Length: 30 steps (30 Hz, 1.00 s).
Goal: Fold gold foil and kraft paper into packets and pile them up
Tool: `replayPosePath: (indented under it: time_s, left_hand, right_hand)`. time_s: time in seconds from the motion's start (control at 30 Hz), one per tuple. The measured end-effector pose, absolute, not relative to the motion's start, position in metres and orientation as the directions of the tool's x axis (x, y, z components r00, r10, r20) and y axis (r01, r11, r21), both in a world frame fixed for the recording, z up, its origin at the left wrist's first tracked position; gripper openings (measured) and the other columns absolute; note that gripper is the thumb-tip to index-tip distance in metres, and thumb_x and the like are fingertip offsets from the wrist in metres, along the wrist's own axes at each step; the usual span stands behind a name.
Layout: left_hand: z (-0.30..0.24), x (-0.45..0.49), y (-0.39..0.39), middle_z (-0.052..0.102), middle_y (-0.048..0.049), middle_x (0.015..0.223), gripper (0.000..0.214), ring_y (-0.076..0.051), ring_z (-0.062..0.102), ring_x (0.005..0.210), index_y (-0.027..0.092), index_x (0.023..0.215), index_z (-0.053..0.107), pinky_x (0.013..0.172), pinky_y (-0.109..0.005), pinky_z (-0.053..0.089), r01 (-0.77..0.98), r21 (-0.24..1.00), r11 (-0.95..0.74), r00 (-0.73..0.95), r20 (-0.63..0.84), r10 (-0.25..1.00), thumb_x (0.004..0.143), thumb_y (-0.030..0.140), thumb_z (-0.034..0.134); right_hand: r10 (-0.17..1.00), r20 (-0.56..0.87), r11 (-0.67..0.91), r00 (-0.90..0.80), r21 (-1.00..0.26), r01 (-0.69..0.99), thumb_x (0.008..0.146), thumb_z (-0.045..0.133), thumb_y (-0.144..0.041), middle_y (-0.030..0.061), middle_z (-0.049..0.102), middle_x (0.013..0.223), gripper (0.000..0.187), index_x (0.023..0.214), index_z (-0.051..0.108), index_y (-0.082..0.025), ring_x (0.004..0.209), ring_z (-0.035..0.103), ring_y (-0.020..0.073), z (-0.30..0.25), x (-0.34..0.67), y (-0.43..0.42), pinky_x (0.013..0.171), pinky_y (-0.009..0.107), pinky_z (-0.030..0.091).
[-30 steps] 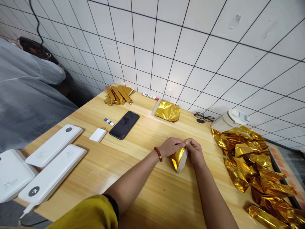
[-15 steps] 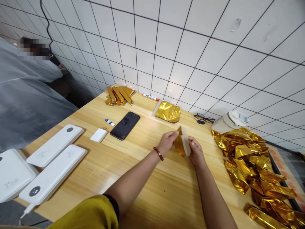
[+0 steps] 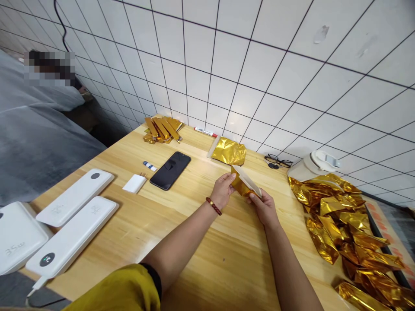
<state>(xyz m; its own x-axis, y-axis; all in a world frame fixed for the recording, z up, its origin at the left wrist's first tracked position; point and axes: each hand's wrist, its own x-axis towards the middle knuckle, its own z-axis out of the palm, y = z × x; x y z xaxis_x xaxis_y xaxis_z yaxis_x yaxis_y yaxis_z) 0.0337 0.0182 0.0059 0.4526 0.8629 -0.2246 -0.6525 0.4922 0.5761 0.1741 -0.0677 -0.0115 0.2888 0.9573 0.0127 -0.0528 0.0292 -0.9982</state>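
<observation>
Between my two hands, above the middle of the wooden table, is a folded piece of gold foil paper (image 3: 242, 183) with a pale backing strip. My left hand (image 3: 223, 188), a beaded bracelet at its wrist, pinches the left end. The right end is gripped by my right hand (image 3: 264, 206), thumb on top. Just behind lies a crinkled gold foil sheet (image 3: 228, 151) with a pale edge. Over on the right sits a heap of puffed gold foil pieces (image 3: 346, 216). A pile of gold strips (image 3: 164, 129) rests at the far left corner.
A black phone (image 3: 170, 170), a white adapter (image 3: 134, 183) and a small blue-white tube (image 3: 149, 166) lie left of my hands. Several white power banks (image 3: 73, 235) fill the left edge. Along the wall are a marker (image 3: 205, 131), glasses (image 3: 278, 161) and a lidded cup (image 3: 311, 165).
The folded foil paper has turned from nearly upright to a flatter slant, showing its pale inner side. My right hand's thumb now lies over its near edge.
</observation>
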Motion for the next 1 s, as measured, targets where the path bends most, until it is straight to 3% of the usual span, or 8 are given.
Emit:
replayPosePath:
  time_s: [0.17,0.37,0.53,0.77,1.0]
  left_hand:
    - [0.0089,0.0321,0.0174,0.069,-0.0029,0.078,0.029,-0.015,0.062,0.074,0.013,0.082,0.066,0.073,-0.028,0.046,-0.625,0.586,0.515,0.516,-0.184,0.836,0.059,0.024,0.079]
    - [0.0042,0.0333,0.0185,0.07,-0.0014,0.083,0.023,-0.012,0.061,0.072,0.015,0.088,0.065,0.069,-0.026,0.045,-0.663,0.494,0.562,0.558,-0.174,0.812,0.066,0.018,0.072]
    - [0.0037,0.0319,0.022,0.071,-0.0038,0.089,0.028,-0.014,0.064,0.079,0.014,0.096,0.065,0.077,-0.028,0.047,-0.674,0.438,0.595,0.582,-0.182,0.793,0.068,0.013,0.069]
    - [0.004,0.029,0.0218,0.063,0.0,0.074,0.023,-0.015,0.064,0.08,0.016,0.081,0.062,0.083,-0.033,0.048,-0.665,0.346,0.662,0.642,-0.189,0.743,0.063,0.002,0.062]
    - [0.0026,0.0296,0.0222,0.056,0.0006,0.067,0.021,-0.015,0.062,0.076,0.017,0.074,0.057,0.087,-0.038,0.049,-0.727,0.24,0.644,0.614,-0.194,0.765,0.063,-0.002,0.055]
  right_hand:
    - [0.932,-0.016,0.041,0.361,-0.988,-0.149,0.072,0.075,-0.035,-0.0016,0.06,0.071,0.02,0.085,0.069,-0.021,0.057,0.049,0.0095,-0.0112,0.1734,-0.0668,0.054,0.022,0.041]
    - [0.946,0.005,0.031,0.325,-0.997,-0.073,0.074,0.074,-0.034,-0.0017,0.062,0.07,0.026,0.097,0.069,-0.022,0.056,0.05,0.0099,-0.0106,0.17,-0.0682,0.055,0.023,0.044]
    - [0.955,-0.004,0.007,0.296,-0.999,-0.037,0.075,0.073,-0.035,-0.0015,0.063,0.069,0.03,0.101,0.068,-0.022,0.057,0.052,0.0109,-0.0135,0.1713,-0.0698,0.053,0.023,0.043]
    - [0.95,-0.008,0.001,0.313,-1.0,-0.028,0.072,0.074,-0.033,0.0006,0.069,0.083,0.034,0.105,0.07,-0.025,0.058,0.055,0.0105,-0.0154,0.1713,-0.0701,0.053,0.024,0.045]
    - [0.956,0.023,0.006,0.292,-0.998,0.057,0.074,0.072,-0.033,0.0025,0.071,0.082,0.021,0.093,0.075,-0.025,0.059,0.055,0.0113,-0.0138,0.1701,-0.0715,0.057,0.026,0.047]
